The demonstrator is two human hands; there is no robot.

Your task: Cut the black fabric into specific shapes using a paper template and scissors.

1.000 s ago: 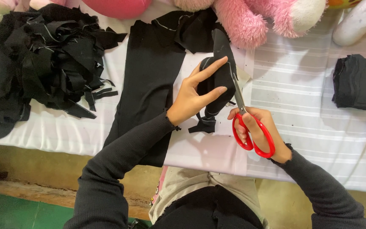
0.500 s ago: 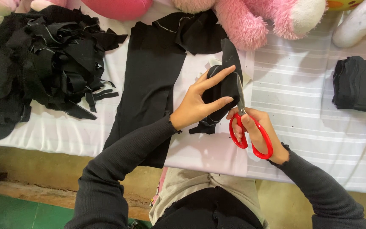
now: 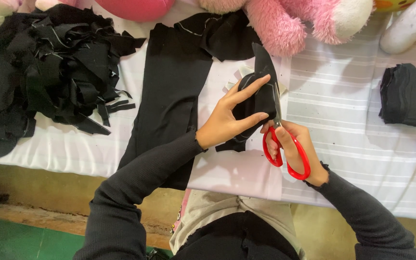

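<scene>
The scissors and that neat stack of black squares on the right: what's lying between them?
Nothing: in the head view only bare white striped cloth stretches from the red-handled scissors to the stack of black squares.

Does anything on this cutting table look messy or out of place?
The heap of black fabric scraps at the far left lies tangled, with loose strips trailing out, unlike the neat stack of black pieces at right. Plush toys crowd the table's far edge, an odd sight beside cutting work.

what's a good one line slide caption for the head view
Left hand steadies a small black fabric piece while the right hand cuts it with red-handled scissors over a white striped cloth.
</scene>
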